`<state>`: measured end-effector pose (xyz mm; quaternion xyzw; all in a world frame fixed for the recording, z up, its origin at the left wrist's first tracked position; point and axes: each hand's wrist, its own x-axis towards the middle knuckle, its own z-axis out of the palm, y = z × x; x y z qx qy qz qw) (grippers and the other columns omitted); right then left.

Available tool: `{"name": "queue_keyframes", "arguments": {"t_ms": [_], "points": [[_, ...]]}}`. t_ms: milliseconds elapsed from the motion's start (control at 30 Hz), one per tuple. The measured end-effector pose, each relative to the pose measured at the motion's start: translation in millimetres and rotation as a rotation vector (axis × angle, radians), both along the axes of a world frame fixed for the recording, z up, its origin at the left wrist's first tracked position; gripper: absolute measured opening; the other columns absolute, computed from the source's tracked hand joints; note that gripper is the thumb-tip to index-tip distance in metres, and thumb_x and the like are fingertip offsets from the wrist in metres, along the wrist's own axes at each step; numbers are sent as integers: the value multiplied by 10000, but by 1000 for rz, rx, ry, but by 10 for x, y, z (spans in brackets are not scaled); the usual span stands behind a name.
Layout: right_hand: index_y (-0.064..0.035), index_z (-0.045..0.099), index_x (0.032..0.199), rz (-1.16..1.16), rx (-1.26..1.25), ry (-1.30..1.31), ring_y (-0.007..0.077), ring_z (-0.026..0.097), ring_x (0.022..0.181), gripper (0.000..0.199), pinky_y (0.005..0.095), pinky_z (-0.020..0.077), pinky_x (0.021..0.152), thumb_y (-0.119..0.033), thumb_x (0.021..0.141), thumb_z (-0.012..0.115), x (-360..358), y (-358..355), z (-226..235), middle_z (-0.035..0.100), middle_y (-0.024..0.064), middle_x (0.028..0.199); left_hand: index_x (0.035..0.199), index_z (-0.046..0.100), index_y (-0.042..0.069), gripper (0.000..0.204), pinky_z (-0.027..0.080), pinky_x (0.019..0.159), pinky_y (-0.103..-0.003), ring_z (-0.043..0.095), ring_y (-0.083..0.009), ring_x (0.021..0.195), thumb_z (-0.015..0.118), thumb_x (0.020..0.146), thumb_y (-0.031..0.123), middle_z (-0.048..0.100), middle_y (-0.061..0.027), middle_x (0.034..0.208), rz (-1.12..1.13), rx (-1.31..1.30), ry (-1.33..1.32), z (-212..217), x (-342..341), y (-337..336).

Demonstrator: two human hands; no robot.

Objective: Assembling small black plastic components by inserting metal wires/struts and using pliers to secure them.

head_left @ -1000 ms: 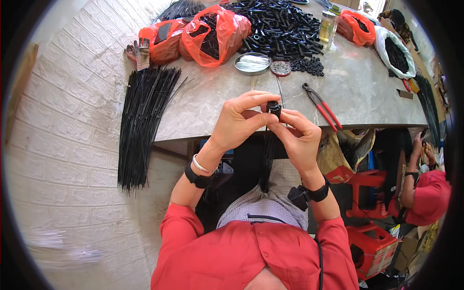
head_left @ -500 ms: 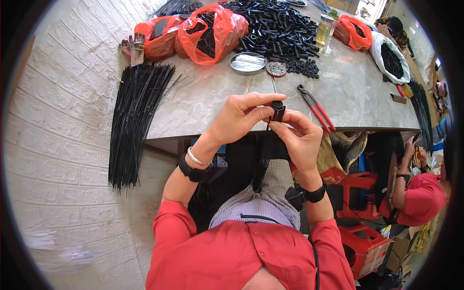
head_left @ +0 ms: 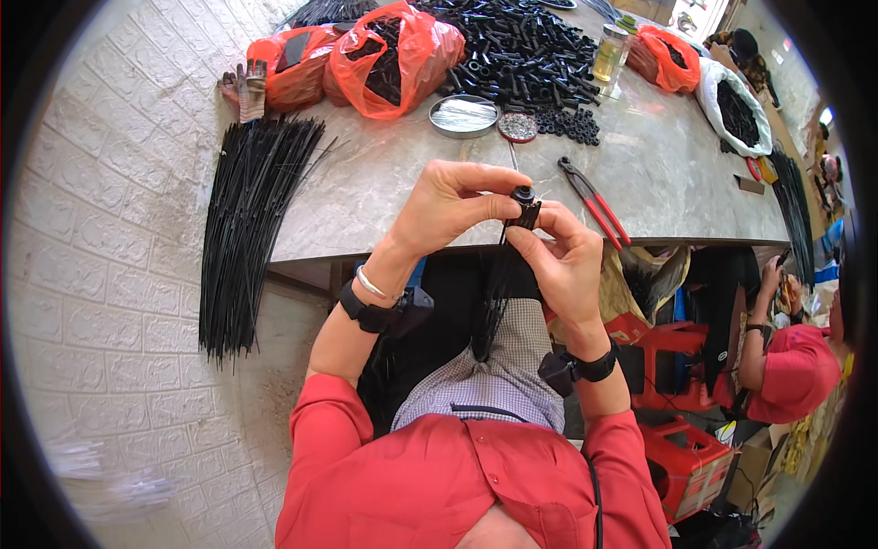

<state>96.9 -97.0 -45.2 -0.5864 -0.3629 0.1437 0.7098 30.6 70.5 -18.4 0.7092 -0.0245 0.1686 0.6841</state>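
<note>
Hands unmoved; orange bags (head_left: 389, 59) behind, tabletop.

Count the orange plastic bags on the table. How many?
3: two side by side at the far left, one at the far right by the white bag. More may be hidden.

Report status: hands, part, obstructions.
Left hand and right hand both grip small black part. Thin black strands hang below. Red-handled pliers lie apart.
</note>
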Motion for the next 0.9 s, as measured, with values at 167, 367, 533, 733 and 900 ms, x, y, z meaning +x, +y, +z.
{"name": "queue_keyframes", "arguments": {"t_ms": [167,367,533,733,900], "points": [[51,655,946,6,8,55,90,609,855,147,211,543,700,7,811,695,8,10,-23,616,60,999,1042,690,-19,266,534,741,-241,650,-107,805,687,776,-42,694,-73,900,70,34,-4,-70,-16,-22],[38,672,909,29,-20,46,106,622,839,122,238,534,739,-4,801,710,20,13,3,653,64,940,1054,684,-16,279,538,740,-238,649,-108,805,688,776,-43,691,-77,910,48,-73,9,-100,-35,-24],[44,669,892,126,28,153,113,629,845,110,242,520,769,-2,800,709,81,-4,-15,669,74,944,1072,685,3,289,538,728,-236,644,-100,802,684,785,-33,689,-70,906,48,-63,19,-42,-47,-43],[51,664,879,114,32,169,124,639,876,95,251,526,777,-1,808,700,23,-7,39,676,85,943,1065,700,32,276,538,685,-221,629,-78,810,698,790,1,688,-44,896,-8,81,-11,-17,-15,5],[53,661,889,115,31,118,133,650,868,103,252,536,768,-3,810,698,36,8,24,682,89,926,1042,701,12,256,539,680,-223,633,-75,790,705,786,4,691,-50,871,-14,-28,-8,-63,-20,16]]}}
